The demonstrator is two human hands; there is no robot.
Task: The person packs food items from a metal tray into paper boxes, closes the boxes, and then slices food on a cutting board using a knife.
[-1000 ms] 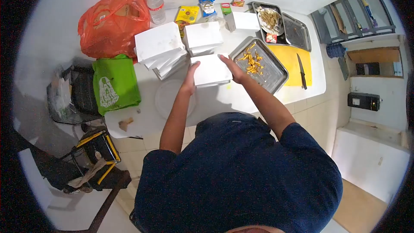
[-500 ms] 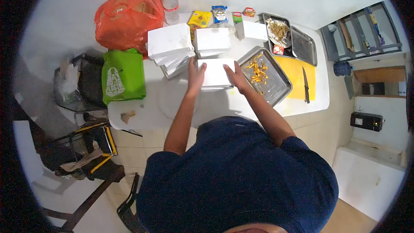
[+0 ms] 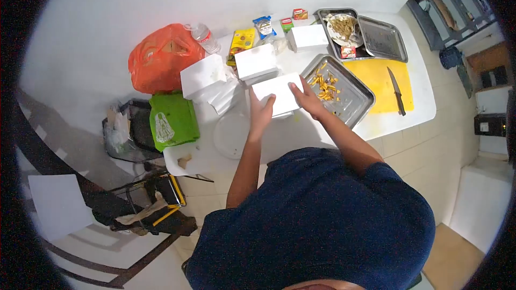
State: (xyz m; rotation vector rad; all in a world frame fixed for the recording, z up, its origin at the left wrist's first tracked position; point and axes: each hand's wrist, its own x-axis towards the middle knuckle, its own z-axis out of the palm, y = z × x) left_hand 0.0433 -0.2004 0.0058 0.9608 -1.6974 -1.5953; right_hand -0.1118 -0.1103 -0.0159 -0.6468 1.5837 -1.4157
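My left hand (image 3: 262, 111) grips the left side of a closed white box (image 3: 279, 92), its thumb lying on the top. On the opposite side my right hand (image 3: 308, 98) holds the same box, thumb also over the upper face. Another white edge shows just beneath the box; whether it is a second box is hard to tell. Behind it stand a white box stack (image 3: 256, 62) and, to the left, a leaning pile of white boxes (image 3: 204, 78). Right of my right hand lies a metal tray (image 3: 352, 108) with yellow-orange cut strips (image 3: 325, 83) in it.
A knife (image 3: 396, 90) rests on a yellow cutting board (image 3: 371, 94). Behind are a tray with a plate of food (image 3: 344, 28), small packets (image 3: 263, 27), a plastic bottle (image 3: 203, 37) and another white box (image 3: 308, 38). Red (image 3: 161, 56) and green (image 3: 174, 121) bags sit left.
The head view has turned, so the table appears tilted. Both hands stay on the white box, which now sits at a slant, with an edge showing below it.
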